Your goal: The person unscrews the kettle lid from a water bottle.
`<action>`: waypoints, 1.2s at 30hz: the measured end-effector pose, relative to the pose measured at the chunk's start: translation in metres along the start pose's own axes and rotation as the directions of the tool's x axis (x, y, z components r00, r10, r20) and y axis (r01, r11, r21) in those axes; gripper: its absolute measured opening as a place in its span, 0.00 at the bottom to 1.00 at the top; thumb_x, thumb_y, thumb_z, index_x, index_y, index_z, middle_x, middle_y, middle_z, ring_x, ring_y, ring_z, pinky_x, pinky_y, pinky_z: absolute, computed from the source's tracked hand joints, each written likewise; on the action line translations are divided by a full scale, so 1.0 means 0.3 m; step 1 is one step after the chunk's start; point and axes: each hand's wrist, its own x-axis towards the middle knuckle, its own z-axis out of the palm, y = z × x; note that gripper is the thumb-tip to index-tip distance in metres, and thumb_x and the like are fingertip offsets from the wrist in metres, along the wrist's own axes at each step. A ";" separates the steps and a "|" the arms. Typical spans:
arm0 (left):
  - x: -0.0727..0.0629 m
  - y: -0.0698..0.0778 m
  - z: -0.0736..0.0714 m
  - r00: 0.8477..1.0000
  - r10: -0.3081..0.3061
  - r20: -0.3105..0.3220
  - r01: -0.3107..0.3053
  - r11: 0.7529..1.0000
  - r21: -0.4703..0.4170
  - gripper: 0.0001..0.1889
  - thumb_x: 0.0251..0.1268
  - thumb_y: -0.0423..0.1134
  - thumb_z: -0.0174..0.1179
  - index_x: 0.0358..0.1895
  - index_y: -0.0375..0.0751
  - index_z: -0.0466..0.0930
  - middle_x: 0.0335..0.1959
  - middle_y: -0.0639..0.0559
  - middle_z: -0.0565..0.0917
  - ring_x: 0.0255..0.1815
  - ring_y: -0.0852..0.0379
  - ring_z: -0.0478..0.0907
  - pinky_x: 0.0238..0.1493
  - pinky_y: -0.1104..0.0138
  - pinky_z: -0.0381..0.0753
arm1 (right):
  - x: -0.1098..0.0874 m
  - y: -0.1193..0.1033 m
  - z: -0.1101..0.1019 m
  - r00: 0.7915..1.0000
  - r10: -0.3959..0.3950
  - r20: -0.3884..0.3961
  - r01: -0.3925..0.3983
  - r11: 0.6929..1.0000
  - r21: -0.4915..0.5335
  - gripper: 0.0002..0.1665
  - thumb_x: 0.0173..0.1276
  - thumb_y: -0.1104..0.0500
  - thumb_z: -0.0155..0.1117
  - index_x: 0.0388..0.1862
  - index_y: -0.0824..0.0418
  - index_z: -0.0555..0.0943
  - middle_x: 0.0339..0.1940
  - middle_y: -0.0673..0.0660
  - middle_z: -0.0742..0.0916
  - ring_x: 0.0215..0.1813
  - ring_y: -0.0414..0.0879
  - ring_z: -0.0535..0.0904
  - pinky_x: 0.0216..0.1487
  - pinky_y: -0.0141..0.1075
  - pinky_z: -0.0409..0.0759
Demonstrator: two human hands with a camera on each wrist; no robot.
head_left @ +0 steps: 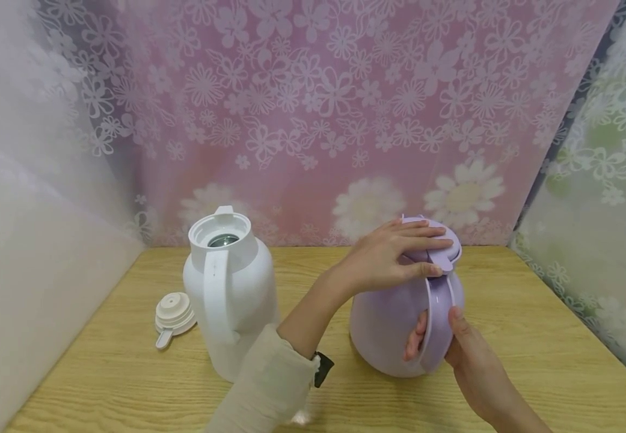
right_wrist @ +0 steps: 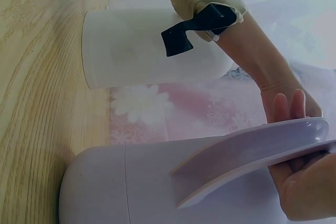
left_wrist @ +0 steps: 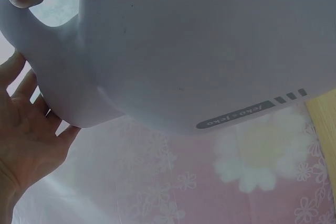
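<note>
A lilac thermos jug (head_left: 388,337) stands at the right of the table, its lid (head_left: 445,243) in place. My left hand (head_left: 394,255) lies across that lid with straight, spread fingers, the thumb beside the lid's small tab. In the left wrist view, the left hand (left_wrist: 26,145) reaches over the jug's top end. My right hand (head_left: 477,367) grips the jug's handle (head_left: 438,325); its fingers pass through the loop and the thumb rests on the near side. Lettering shows on the jug body (left_wrist: 220,61) in the left wrist view.
A white thermos jug (head_left: 242,288) with an uncovered mouth stands to the left, beside my left forearm. Left of it, a cream stopper lid (head_left: 174,313) with a tab lies on the wooden table (head_left: 112,373). Flower-patterned sheets (head_left: 313,120) enclose the back and sides.
</note>
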 end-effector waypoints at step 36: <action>0.008 0.119 0.031 0.963 -0.254 -0.092 0.267 0.943 0.196 0.26 0.63 0.63 0.47 0.64 0.65 0.67 0.66 0.68 0.62 0.68 0.66 0.50 0.65 0.71 0.33 | -0.006 0.009 0.005 0.999 -0.026 -0.029 0.026 0.999 -0.020 0.30 0.76 0.56 0.13 0.44 0.63 0.69 0.33 0.58 0.80 0.39 0.51 0.77 0.46 0.37 0.70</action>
